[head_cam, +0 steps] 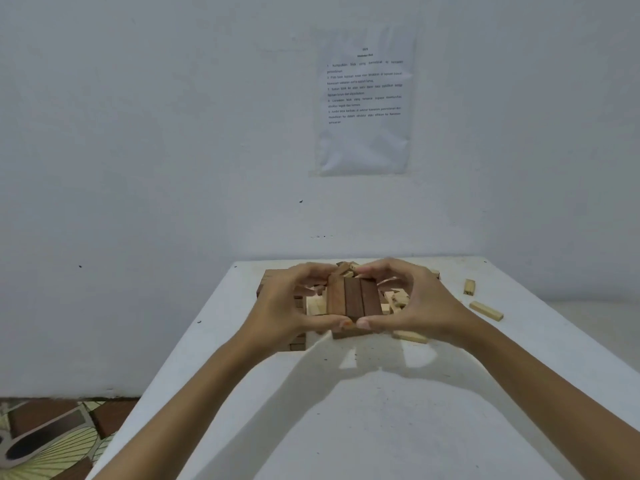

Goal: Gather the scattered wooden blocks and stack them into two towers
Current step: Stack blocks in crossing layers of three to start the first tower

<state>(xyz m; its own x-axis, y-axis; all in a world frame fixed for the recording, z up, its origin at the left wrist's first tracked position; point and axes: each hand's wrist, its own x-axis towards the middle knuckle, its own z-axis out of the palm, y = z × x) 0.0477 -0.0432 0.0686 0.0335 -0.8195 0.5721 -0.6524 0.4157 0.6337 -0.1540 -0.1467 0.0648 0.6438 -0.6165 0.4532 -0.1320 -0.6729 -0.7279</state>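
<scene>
we pinch 3 dark blocks [353,296] w/ left hand [287,303] & right hand [419,299]; stiff, light, squeeze ends or they slip.

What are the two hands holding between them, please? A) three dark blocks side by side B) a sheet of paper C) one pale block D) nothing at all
A: the left hand and right hand together pinch three dark blocks lying side by side, thumbs at the near ends.
</scene>
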